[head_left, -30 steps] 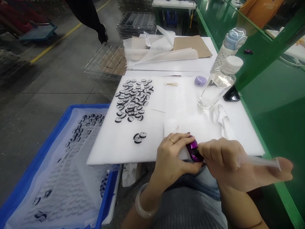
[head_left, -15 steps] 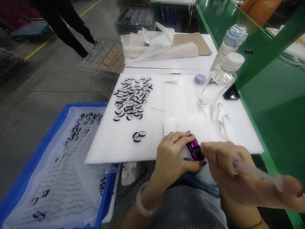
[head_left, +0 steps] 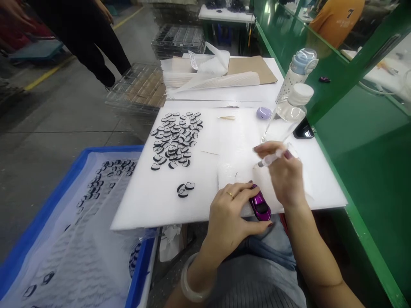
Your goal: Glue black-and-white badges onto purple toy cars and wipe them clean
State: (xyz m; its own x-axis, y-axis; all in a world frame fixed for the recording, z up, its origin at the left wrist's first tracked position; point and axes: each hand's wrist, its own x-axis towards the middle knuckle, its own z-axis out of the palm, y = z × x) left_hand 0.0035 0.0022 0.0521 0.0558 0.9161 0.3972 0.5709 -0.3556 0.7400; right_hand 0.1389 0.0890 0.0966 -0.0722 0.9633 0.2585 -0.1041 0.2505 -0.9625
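Note:
My left hand [head_left: 231, 209] is closed round a small shiny purple toy car [head_left: 260, 206] at the near edge of the white foam board [head_left: 160, 201]. Above it, my right hand [head_left: 284, 173] pinches a thin clear syringe-like dropper [head_left: 271, 158], its tip pointing left over the board. A heap of several small black-and-white flat pieces [head_left: 175, 139] lies on the board's left part, and a few more pieces [head_left: 184, 189] lie alone just left of my left hand.
A blue crate [head_left: 54, 205] lined with white sheet and scattered pieces stands at lower left. Two bottles [head_left: 287, 111], a lilac case [head_left: 263, 113], a black object [head_left: 303, 131], toothpicks [head_left: 226, 117] and stacked sheets [head_left: 208, 75] sit further back. A green frame [head_left: 353, 107] borders the right. A person in black stands far left.
My right hand has swung from the lower right, beside the car, up and forward over the board with the dropper. My left hand keeps the car in place. The view has tilted.

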